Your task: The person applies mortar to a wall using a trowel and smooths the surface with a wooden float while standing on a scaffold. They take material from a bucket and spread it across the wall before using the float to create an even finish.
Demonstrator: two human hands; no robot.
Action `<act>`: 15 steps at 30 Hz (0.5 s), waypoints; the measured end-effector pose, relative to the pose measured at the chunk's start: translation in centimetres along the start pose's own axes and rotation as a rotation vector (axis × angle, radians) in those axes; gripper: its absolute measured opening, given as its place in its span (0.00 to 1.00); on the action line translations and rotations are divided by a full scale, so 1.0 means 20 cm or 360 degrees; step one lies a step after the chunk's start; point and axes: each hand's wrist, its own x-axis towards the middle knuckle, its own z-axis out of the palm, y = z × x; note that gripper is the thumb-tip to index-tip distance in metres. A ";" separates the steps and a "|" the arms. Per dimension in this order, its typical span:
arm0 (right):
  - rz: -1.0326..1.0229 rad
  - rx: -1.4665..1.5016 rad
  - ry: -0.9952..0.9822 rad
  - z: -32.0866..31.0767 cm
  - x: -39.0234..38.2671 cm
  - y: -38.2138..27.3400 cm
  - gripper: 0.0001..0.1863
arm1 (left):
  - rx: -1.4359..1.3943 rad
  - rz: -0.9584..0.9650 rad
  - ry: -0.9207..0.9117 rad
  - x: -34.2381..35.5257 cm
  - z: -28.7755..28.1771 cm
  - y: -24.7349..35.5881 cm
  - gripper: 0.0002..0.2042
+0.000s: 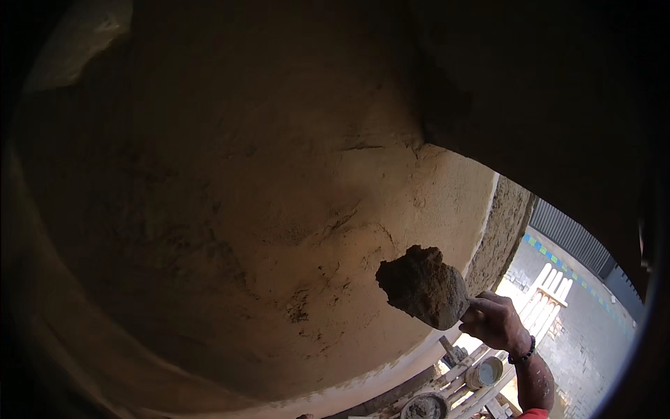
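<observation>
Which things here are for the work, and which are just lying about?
Seem part of the work:
right hand, gripping the trowel
dark lumpy mix on it
patchy brown wall
probably the pale bucket and the darker bucket

Seem just there:
corrugated metal panel
blue-and-green strip
dark bracelet, worn on the wrist

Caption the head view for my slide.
Right hand holding a trowel loaded with mortar before a shadowed, uneven wall.
</observation>
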 end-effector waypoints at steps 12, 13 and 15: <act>-0.0788 0.0366 -0.0029 -0.34 0.71 -0.60 0.17 | -0.0330 0.0029 0.0217 -0.30 -0.26 0.23 0.31; -0.0782 0.0439 -0.0019 -0.35 0.75 -0.63 0.17 | -0.0345 0.0025 0.0235 -0.33 -0.28 0.22 0.31; -0.0741 0.0466 -0.0085 -0.41 0.82 -0.71 0.20 | -0.0374 0.0014 0.0251 -0.36 -0.30 0.22 0.31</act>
